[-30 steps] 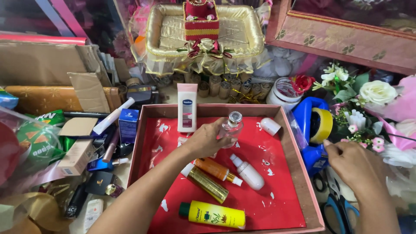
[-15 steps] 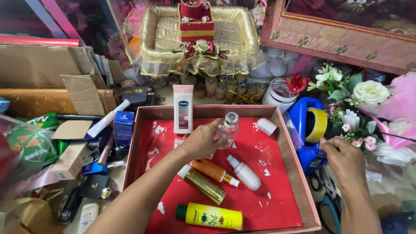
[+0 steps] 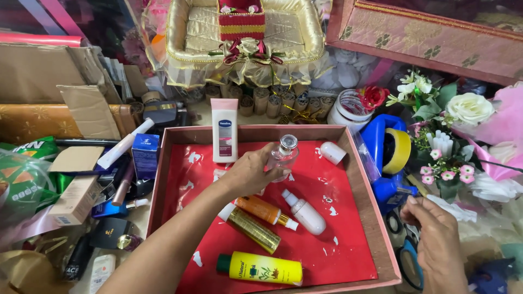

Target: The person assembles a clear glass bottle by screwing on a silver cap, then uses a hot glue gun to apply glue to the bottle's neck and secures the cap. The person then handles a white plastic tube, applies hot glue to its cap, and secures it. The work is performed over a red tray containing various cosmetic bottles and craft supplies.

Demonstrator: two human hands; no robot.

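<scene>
- In the red-lined tray (image 3: 359, 256), near its far wall, our left hand (image 3: 248, 174) is wrapped around a small clear glass bottle (image 3: 283, 158), which stands upright with its round cap on top; the fingers are closed on its body from the left side.
- Off the tray's right edge, our right hand (image 3: 436, 245) hangs low with thumb and fingertips pinched together; whether it grips something thin we cannot tell.
- To set the bottle well, we judge that we should keep it vertical and press it straight down onto the red lining, since glass with a narrow base tips easily.
- We should mind its neighbours: the pink-capped lotion tube (image 3: 224, 130) leans on the far wall just to the left, and a white cap-like piece (image 3: 332, 152) lies just to the right. The bottle sits between them without touching either.
- Nearer us lie an orange bottle (image 3: 264, 211), a gold bottle (image 3: 253, 231), a white pump bottle (image 3: 305, 212) and a yellow bottle (image 3: 261, 268), all on their sides; our forearm crosses above them, so we ought to lift it clear rather than drag it.
- The blue tape dispenser (image 3: 389, 158) with its yellow roll stands just beside the tray's right wall, near the right hand.
</scene>
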